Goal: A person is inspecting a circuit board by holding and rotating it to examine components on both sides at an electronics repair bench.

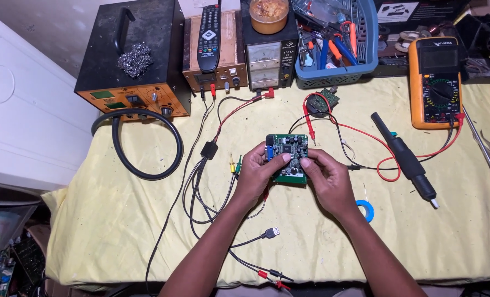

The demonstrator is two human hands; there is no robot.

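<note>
- Both hands meet over the middle of the desk (118, 220), which is covered by a pale yellow cloth, and hold a small green circuit board (288, 157) between them, lifted a little above the cloth.
- The left hand (256, 176) grips the board's left edge; its fingers (279, 159) are closed on the board, thumb lying on the top face.
- The right hand (326, 179) grips the board's right and lower edge, its fingers narrow and clamped on the board, the thumb pressing the top near the lower right corner.
- Just left of the board, yellow and green banana plugs (234, 163) lie on the cloth among a tangle of black cables (201, 181).
- Right of the board lies a black hot-air handpiece (403, 157), with red and black probe leads (388, 165) looping around it.
- Further right of the board, an orange multimeter (435, 82) lies flat.
- Below and right of the board, beside the right wrist, a blue tape roll (368, 210) rests on the cloth.
- Behind the board, at the far edge, stand an orange-fronted rework station (132, 60), a bench power supply (267, 60) with a jar on top, and a blue basket of tools (338, 71).
- A black remote control (209, 36) lies on a brown box (231, 66) behind and left of the board.
- A smaller circuit board (327, 99) sits just behind the held one, wired with red and black leads.
</note>
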